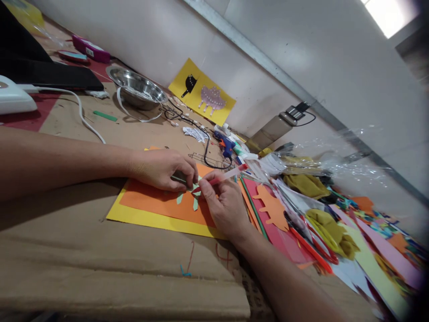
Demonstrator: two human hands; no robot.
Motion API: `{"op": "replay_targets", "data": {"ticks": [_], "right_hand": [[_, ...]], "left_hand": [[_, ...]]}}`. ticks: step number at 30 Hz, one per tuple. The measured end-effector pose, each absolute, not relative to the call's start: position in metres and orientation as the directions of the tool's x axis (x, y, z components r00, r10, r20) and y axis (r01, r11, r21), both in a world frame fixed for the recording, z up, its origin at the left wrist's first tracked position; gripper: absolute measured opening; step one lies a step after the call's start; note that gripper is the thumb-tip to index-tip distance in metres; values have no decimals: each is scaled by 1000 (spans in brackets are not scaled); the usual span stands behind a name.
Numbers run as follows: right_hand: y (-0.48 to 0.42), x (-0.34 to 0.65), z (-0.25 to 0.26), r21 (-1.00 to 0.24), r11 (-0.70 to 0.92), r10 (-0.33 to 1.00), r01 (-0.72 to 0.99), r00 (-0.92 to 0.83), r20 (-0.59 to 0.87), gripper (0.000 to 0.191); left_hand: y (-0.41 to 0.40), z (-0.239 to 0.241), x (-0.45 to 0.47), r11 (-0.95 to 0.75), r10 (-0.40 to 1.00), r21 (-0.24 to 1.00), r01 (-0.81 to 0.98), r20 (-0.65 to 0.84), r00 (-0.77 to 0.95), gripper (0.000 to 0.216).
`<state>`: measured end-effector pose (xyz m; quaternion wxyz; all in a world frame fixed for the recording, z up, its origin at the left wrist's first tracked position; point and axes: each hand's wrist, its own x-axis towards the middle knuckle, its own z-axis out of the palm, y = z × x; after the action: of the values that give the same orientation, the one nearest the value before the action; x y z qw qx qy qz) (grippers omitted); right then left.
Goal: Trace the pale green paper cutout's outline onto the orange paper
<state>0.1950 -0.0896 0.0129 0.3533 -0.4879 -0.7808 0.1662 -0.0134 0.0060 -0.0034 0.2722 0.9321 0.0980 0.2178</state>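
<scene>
A light green paper cutout [195, 204] with narrow legs lies on an orange sheet [150, 203], which rests on a larger yellow sheet [115, 213]. My left hand [169, 169] has its fingers bent and presses the cutout down, hiding part of it. In my right hand [225, 203] is a clear-barrelled red pen [231, 173], gripped between thumb and fingers. Its red tip touches down at the edge of the cutout, close to my left fingertips.
Behind my hands are a steel bowl [137, 87], a blue glue gun [225, 144] and a bottle [271, 129]. A yellow card [187, 96] leans on the wall. At right lie an orange cutout [272, 208], red-handled scissors [311, 250] and paper scraps [378, 223].
</scene>
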Motion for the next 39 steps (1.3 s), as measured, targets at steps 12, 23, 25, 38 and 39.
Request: {"op": "replay_targets", "data": {"ticks": [12, 23, 25, 38, 39], "right_hand": [[-88, 200, 11, -601, 455, 885, 657, -261, 385, 22], [-89, 200, 10, -604, 462, 881, 650, -257, 397, 21], [-88, 199, 10, -609, 453, 886, 652, -254, 387, 21], [-89, 197, 13, -611, 439, 896, 659, -267, 355, 22], [-89, 196, 13, -610, 439, 896, 659, -268, 355, 21]], "left_hand": [[5, -2, -15, -832, 308, 551, 74, 346, 886, 18], [5, -2, -15, -828, 295, 557, 63, 338, 894, 17], [6, -3, -15, -828, 290, 558, 56, 341, 894, 17], [5, 2, -17, -841, 290, 534, 84, 315, 904, 24], [5, 2, -17, -844, 289, 530, 85, 316, 903, 23]]}}
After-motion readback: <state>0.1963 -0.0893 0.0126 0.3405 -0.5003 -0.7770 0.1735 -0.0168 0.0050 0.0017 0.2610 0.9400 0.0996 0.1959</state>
